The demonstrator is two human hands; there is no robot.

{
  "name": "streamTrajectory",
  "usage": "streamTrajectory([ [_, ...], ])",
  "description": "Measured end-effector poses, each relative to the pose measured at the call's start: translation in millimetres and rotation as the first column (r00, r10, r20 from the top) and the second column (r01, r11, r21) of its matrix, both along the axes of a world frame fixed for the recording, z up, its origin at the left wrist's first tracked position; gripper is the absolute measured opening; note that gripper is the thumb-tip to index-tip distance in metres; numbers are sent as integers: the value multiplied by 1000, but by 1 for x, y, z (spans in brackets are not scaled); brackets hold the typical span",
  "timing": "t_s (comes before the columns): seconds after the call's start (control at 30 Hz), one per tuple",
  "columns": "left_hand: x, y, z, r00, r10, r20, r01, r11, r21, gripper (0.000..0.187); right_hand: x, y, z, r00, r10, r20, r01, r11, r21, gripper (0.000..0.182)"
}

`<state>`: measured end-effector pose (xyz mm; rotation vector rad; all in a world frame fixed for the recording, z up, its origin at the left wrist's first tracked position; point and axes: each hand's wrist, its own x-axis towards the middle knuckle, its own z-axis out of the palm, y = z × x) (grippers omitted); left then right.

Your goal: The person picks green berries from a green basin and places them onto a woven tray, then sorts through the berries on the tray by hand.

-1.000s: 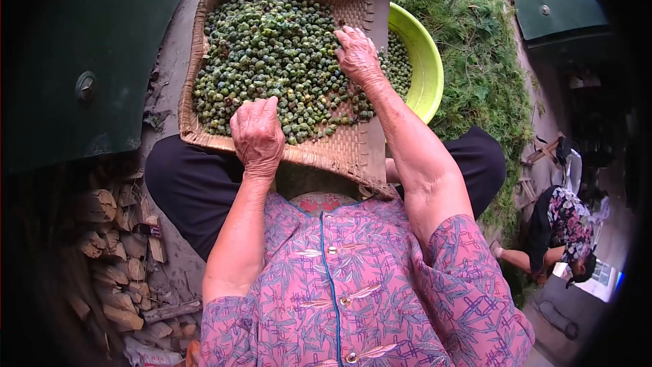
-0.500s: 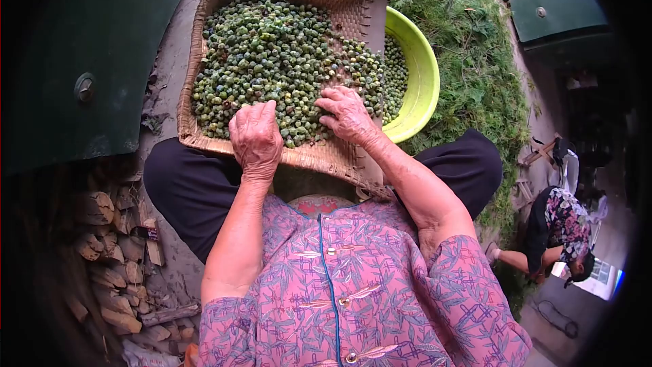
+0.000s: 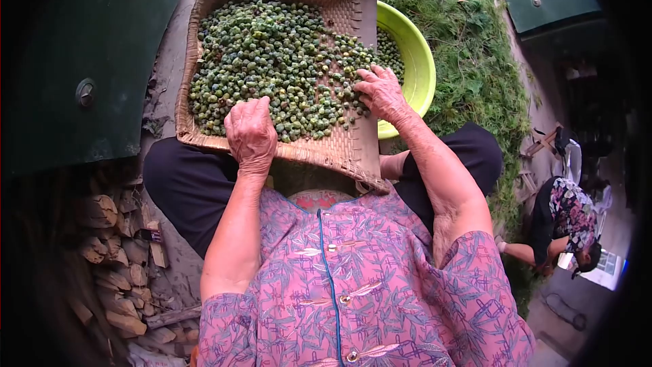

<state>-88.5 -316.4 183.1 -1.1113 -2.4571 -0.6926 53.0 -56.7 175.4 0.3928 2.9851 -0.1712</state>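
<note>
A woven winnowing basket (image 3: 322,153) rests across my lap, heaped with small round green fruits (image 3: 255,51). My left hand (image 3: 251,132) is closed at the near rim, by the edge of the heap; what its fingers hold is hidden. Over at the basket's flat right lip, my right hand (image 3: 384,94) has its fingers apart and curved, touching a thin spread of the fruits. Partly beneath that lip sits a yellow-green basin (image 3: 422,68) with more of the same small fruits inside.
Cut green foliage (image 3: 462,54) covers the ground on the right. Split firewood (image 3: 122,265) is piled at the lower left, below a dark green door (image 3: 61,47). Another person (image 3: 567,221) bends over at the far right, near a wooden stool (image 3: 543,141).
My right hand has moved right and slightly away from me, onto the basket's lip, with some fruits shifted that way. My left hand has barely moved.
</note>
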Motion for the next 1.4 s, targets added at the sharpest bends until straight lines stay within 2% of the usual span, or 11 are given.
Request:
streamTrajectory([
  [0.13, -1, 0, 0, 1000, 0, 2, 0, 1000, -2, 19, 1, 12, -13, 981, -159, -114, 168, 983, 71, 30],
  [0.23, 0, 1, 0, 1000, -5, 4, 5, 1000, 2, 20, -4, -12, -8, 871, -340, -354, 339, 938, -67, 26],
  [0.33, 0, 0, 1, 1000, 4, 22, -3, 1000, -24, 19, -15, -48, 12, 944, -309, -114, 243, 888, -391, 18],
  [0.47, 0, 0, -1, 1000, 4, 6, -3, 999, -37, 20, -13, -60, -17, 991, -76, -109, 37, 945, -326, 18],
  [0.77, 0, 1, 0, 1000, 5, 4, -5, 1000, -5, 19, -33, -4, -16, 833, -458, -311, 469, 882, -46, 24],
  [0.87, 0, 1, 1, 1000, 9, -5, -9, 1000, -13, 19, -59, -16, -20, 870, -285, -402, 292, 955, -46, 32],
  [1.0, 0, 1, 1, 1000, 4, -4, -4, 1000, -19, 23, -75, -29, -38, 994, 15, -108, -9, 998, 55, 43],
  [1.07, -1, 1, 0, 1000, 7, -13, -7, 1000, -21, 24, -73, -11, -50, 974, -41, -224, 33, 999, -43, 44],
  [1.1, 0, 1, 1, 1000, 6, -4, -6, 1000, -24, 24, -70, 1, -55, 987, -28, -158, 38, 997, 65, 45],
  [1.3, 0, 1, -1, 1000, 17, -3, -17, 1000, -23, 21, -54, 25, -29, 888, -445, -117, 453, 891, 46, 47],
  [1.4, 0, 2, -1, 1000, 9, 9, -9, 1000, -20, 20, -52, 2, -39, 875, -292, -387, 294, 954, -53, 46],
])
